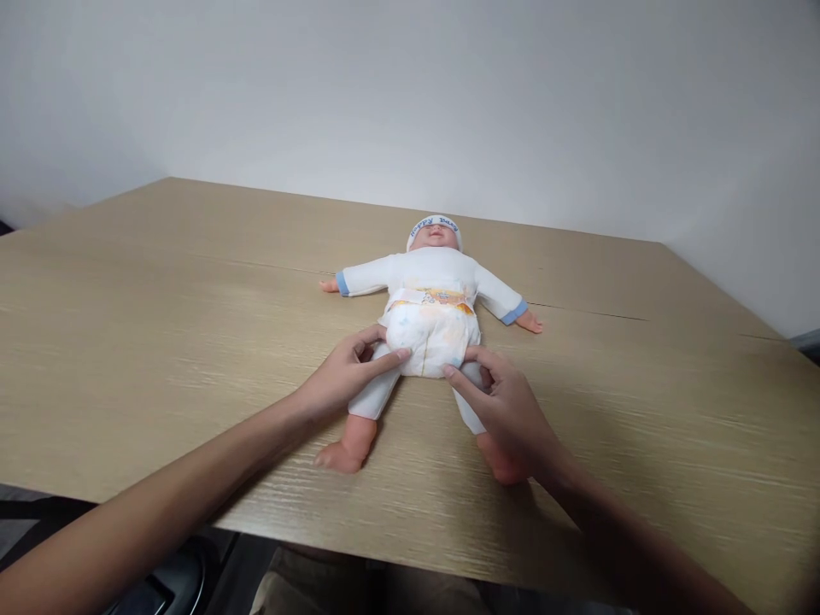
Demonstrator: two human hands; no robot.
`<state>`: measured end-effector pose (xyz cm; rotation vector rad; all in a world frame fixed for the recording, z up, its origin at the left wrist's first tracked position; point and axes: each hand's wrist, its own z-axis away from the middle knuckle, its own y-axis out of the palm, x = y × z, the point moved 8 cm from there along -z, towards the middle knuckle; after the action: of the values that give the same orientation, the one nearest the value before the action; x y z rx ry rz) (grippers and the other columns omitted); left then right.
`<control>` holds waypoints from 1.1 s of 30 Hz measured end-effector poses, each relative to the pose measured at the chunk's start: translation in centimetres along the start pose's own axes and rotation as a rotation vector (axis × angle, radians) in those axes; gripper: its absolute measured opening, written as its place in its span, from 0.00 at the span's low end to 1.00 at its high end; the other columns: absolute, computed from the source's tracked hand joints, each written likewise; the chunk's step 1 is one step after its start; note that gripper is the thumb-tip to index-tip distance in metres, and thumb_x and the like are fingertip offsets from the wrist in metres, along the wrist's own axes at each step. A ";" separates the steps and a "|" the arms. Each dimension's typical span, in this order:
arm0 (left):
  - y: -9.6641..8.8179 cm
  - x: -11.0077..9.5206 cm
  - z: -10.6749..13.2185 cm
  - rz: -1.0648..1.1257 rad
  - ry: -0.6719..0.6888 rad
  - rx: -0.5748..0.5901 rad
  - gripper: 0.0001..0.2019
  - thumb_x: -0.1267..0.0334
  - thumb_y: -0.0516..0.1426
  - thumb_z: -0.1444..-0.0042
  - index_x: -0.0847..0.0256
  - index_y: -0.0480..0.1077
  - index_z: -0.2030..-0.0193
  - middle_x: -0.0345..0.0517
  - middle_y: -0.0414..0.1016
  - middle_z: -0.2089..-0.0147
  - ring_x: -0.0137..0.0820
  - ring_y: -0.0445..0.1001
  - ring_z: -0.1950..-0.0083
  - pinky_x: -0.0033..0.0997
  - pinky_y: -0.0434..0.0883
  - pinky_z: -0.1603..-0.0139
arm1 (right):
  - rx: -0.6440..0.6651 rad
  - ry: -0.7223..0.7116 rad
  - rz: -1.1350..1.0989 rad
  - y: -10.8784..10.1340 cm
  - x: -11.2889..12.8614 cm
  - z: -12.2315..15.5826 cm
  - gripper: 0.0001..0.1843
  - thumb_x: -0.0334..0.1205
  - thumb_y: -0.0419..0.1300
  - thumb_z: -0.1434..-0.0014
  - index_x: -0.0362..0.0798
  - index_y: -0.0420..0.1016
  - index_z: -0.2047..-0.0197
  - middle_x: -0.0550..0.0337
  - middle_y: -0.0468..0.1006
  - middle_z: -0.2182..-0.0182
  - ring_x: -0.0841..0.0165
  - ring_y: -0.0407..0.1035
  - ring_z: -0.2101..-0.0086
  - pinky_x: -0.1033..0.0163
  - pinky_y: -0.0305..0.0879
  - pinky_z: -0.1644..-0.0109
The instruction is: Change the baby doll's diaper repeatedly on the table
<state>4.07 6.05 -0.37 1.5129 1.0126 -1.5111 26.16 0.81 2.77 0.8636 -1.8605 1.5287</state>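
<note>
A baby doll (430, 275) in a white suit with blue cuffs and a white cap lies on its back in the middle of the wooden table (160, 299), head away from me. It wears a white printed diaper (428, 335). My left hand (342, 376) pinches the diaper's lower left edge at the doll's thigh, thumb and forefinger closed on it. On the other side my right hand (503, 401) grips the lower right edge, fingers curled over the doll's other leg. Both bare feet point toward me.
The table's near edge (384, 559) runs just below the doll's feet. A plain white wall (410, 94) stands behind the far edge. A dark chair part (172, 585) shows under the table at lower left.
</note>
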 end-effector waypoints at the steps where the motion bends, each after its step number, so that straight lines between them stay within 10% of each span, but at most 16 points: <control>1: -0.1 0.1 0.0 0.014 -0.005 -0.008 0.14 0.50 0.69 0.33 0.56 0.79 0.50 0.51 0.85 0.50 0.41 0.83 0.51 0.43 0.79 0.51 | 0.005 0.030 -0.017 0.0 -0.2 0.1 0.15 0.55 0.67 0.31 0.54 0.86 0.55 0.62 0.73 0.70 0.61 0.67 0.66 0.57 0.62 0.62; 33: -0.3 0.7 -0.6 0.082 -0.082 0.006 0.21 0.47 0.73 0.39 0.60 0.82 0.47 0.51 0.84 0.50 0.41 0.79 0.51 0.38 0.72 0.51 | 0.096 0.015 -0.104 0.7 0.4 -0.1 0.17 0.52 0.65 0.31 0.53 0.69 0.66 0.67 0.64 0.73 0.66 0.57 0.70 0.59 0.54 0.64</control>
<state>4.06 6.76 -1.04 1.4670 0.8888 -1.5071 25.38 0.92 2.61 0.9735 -1.7162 1.5658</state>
